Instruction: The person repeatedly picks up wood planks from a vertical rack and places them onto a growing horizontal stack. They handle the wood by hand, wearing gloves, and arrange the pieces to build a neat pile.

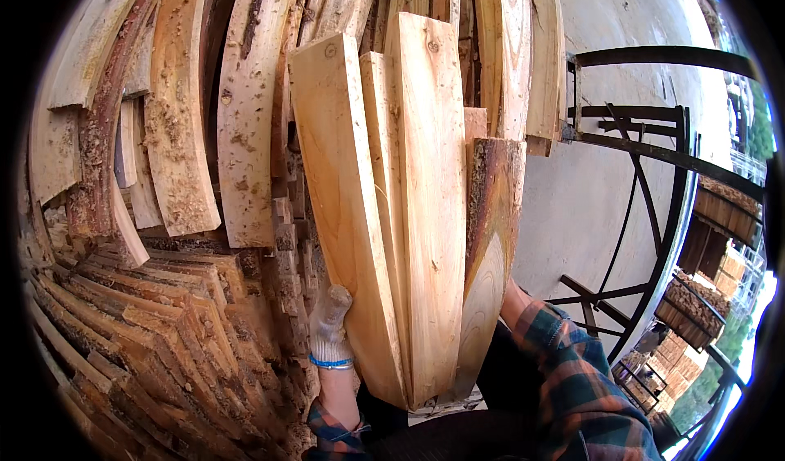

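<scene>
A bundle of several pale, freshly sawn wooden boards (433, 199) stretches away from my body, and I hold it between my two hands. My left hand (330, 320), in a white knit glove with a blue cuff, is closed against the bundle's left edge near the close end; its fingers are partly hidden. At the right side is a board with a bark edge (495, 240). My right hand (513, 297) reaches in beneath that side; only skin by the wrist shows, and the boards hide its fingers.
Long sawdust-covered planks (245, 117) lie along the far left. Below them is a heap of rough bark-edged slats (163, 338). A dark metal frame (654, 240) stands at the right over grey floor (564, 224), with stacked wood (693, 307) beyond it.
</scene>
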`<state>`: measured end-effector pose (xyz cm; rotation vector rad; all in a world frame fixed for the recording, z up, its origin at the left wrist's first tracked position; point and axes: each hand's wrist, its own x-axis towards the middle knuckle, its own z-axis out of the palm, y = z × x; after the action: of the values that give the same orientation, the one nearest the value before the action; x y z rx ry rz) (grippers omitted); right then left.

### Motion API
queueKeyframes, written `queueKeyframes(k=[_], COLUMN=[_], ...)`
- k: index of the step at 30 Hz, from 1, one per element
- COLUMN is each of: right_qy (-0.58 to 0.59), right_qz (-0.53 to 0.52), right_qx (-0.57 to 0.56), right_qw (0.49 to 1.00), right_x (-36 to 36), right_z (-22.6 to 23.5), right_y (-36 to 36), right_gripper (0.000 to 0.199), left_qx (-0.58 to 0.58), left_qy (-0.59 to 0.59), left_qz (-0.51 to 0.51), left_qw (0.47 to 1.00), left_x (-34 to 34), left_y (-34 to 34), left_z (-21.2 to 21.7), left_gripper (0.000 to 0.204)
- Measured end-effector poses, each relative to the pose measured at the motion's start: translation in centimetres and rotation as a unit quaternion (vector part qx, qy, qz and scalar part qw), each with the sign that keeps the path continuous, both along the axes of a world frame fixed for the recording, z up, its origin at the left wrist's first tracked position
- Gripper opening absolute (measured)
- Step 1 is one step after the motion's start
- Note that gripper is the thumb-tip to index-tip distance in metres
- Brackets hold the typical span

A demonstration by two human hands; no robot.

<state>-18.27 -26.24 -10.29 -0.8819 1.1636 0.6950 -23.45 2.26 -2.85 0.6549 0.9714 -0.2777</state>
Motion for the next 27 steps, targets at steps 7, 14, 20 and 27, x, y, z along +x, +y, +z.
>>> queueKeyframes(k=[7, 14, 20, 27], right_qy=[-0.033, -0.157, -0.321, -0.439], right_qz=[0.074, 0.243, 0.417, 0.549], right_qx=[-0.012, -0.053, -0.024, 0.066], right_qw=[0.997, 0.956, 0.850, 0.708], right_x=[1.9, 8.8, 17.8, 16.1], right_z=[14.6, 34.4, 49.1, 58.0], right_y=[1.0, 1.9, 14.3, 41.6], right_gripper=[0.050, 0.053, 0.055, 0.057], left_qx=[0.009, 0.096, 0.046, 0.241], left_qy=[-0.050, -0.232, -0.406, -0.276], left_qz=[0.005, -0.028, 0.206, 0.431], left_qw=[0.999, 0.968, 0.889, 0.825], left_x=[-2.3, 7.4, 4.8, -8.1], left_y=[2.1, 4.0, 8.0, 16.8], left_z=[9.2, 35.4, 45.7, 58.7], left_gripper=[0.075, 0.093, 0.069, 0.066])
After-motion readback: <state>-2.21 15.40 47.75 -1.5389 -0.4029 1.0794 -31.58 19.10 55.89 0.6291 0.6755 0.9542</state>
